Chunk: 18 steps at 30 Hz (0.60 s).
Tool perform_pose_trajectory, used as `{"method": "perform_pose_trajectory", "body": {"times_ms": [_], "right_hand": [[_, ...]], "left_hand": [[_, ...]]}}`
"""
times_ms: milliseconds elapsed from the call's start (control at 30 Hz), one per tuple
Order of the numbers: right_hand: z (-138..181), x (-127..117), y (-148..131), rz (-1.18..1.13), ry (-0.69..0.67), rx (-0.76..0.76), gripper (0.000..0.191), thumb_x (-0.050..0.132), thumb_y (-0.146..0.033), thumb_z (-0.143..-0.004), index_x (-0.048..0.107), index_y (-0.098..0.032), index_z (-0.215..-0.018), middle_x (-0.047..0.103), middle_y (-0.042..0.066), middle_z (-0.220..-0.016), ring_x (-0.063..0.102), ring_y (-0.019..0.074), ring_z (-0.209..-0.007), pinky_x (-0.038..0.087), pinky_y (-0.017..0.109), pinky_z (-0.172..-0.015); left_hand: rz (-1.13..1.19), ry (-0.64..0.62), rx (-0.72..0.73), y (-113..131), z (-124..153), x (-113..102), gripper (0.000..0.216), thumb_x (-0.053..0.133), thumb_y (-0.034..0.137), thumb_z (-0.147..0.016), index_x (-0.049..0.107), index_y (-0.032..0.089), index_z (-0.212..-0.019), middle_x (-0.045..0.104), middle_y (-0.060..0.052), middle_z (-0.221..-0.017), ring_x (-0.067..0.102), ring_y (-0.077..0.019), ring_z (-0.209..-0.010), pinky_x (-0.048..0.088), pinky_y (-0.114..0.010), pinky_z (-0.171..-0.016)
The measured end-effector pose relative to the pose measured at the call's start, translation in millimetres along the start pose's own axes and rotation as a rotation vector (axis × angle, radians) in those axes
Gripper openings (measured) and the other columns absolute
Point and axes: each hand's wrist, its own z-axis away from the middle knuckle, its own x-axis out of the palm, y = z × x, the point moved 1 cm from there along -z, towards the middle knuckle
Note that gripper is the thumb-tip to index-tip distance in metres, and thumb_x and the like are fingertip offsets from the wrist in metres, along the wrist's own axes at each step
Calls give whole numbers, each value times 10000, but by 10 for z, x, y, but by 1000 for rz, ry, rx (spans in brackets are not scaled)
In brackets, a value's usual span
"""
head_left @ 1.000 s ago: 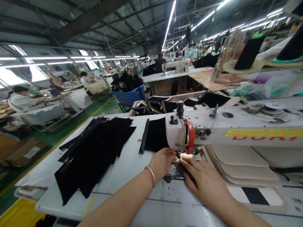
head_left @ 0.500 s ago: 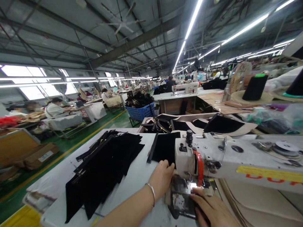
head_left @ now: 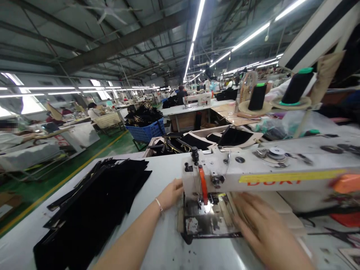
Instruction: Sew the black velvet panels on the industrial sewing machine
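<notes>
A white sewing machine (head_left: 270,161) stands in front of me, with an orange lever at its head and a shiny metal needle plate (head_left: 208,215) below. My left hand (head_left: 170,193), a bracelet at its wrist, reaches to the left side of the machine head. Its fingertips go behind the head, so what they touch is hidden. Under the machine arm, my right hand (head_left: 261,221) is smeared by motion, its fingers stretched over beige pieces (head_left: 230,210) right of the needle plate. Black fabric pieces (head_left: 98,206) lie in an overlapping pile left of my left arm.
Behind the machine, a tray holds black and beige pieces (head_left: 236,137). A blue basket (head_left: 149,132) heaped with black pieces stands beyond the table. Black thread cones (head_left: 257,97) stand at the right, and scissors (head_left: 341,236) lie on the table. Other people sit at far tables.
The view has swung right. The black piece beside my left hand is out of sight. My right hand has moved from the needle plate rightward to the beige pieces.
</notes>
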Motion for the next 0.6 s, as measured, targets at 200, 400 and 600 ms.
{"method": "perform_pose_trajectory", "body": {"times_ms": [200, 400, 600], "right_hand": [[85, 77, 391, 220, -135, 101, 572, 468, -503, -869, 555, -61, -1221, 613, 199, -1161, 591, 310, -1037, 459, 465, -897], [-70, 16, 305, 250, -146, 89, 348, 410, -342, -911, 634, -113, -1047, 662, 170, -1044, 642, 268, -895, 484, 408, -783], [65, -302, 285, 201, -106, 11, 331, 441, -202, -873, 615, -200, -1155, 681, 68, -1053, 645, 217, -898, 494, 360, -758]], "left_hand": [[38, -29, -75, 53, 650, 54, 376, 513, 294, -903, 564, 246, -1273, 588, -54, -1296, 508, -260, -1237, 244, -518, -1136], [13, 33, -66, 61, 738, 229, 337, 523, 211, -879, 604, 227, -1206, 564, -67, -1324, 478, -228, -1273, 107, -533, -1164], [-16, 56, -47, 62, 734, 225, 314, 538, 188, -862, 630, 199, -1163, 593, -90, -1282, 500, -239, -1249, 179, -542, -1150]]}}
